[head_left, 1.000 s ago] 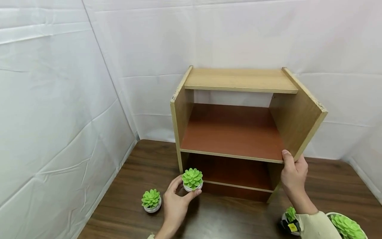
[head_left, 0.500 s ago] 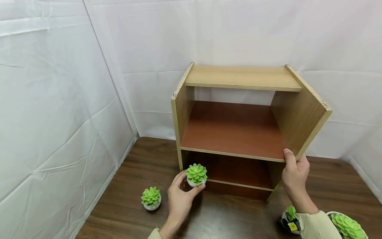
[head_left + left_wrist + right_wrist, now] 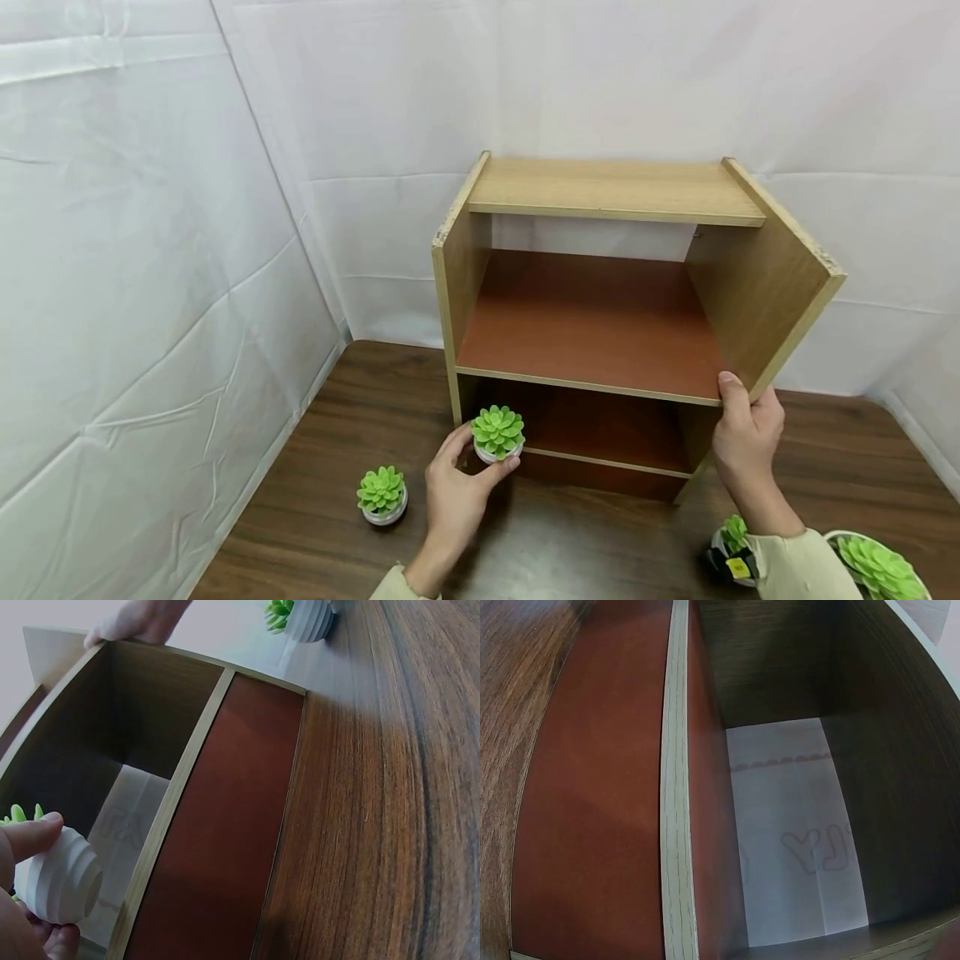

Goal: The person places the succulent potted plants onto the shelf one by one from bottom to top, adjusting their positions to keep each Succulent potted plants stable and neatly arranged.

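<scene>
In the head view my left hand pinches a small potted succulent by its white pot, thumb on one side and fingers on the other. The plant is held in front of the lower compartment of a wooden shelf unit, near its left side. In the left wrist view the ribbed white pot shows between thumb and fingers. My right hand grips the unit's right side panel, thumb at the corner of the middle board. The right wrist view shows the lower compartment's inside.
On the table a second succulent stands left of my left hand. Beside my right sleeve are a partly hidden potted plant and a larger one at the frame's edge. White cloth hangs behind the unit.
My left hand, with the potted succulent, has moved a little right and up in the head view. My right hand keeps its grip on the panel; the whole view has shifted slightly.
</scene>
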A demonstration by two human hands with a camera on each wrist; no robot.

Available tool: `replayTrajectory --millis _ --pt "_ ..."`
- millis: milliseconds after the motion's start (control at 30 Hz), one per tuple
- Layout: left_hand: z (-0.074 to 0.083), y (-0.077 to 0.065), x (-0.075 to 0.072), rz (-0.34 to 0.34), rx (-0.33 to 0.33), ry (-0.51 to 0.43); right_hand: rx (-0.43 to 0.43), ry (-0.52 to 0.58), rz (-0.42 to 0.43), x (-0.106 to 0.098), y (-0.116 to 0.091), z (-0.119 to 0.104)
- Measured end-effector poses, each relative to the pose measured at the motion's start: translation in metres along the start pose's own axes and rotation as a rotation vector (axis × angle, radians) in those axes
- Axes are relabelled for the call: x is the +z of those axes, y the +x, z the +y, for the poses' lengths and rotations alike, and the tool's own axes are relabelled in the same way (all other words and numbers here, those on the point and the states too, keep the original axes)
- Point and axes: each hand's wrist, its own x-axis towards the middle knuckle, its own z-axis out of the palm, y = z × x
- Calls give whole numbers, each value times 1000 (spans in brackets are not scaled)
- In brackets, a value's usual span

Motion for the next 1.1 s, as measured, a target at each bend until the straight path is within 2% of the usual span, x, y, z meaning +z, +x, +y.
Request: replayTrajectory --millis 267,567,800,1100 --pt "-1 0 0 2 -15 21 8 -8 9 1 -1 1" --pt "-2 -3 3 4 -68 -45 15 -8 0 0 -3 2" --pt "-4 -1 5 -3 -57 -67 27 36 4 -1 -1 3" --pt "-5 3 8 -6 -45 -43 21 7 6 -1 -1 1"
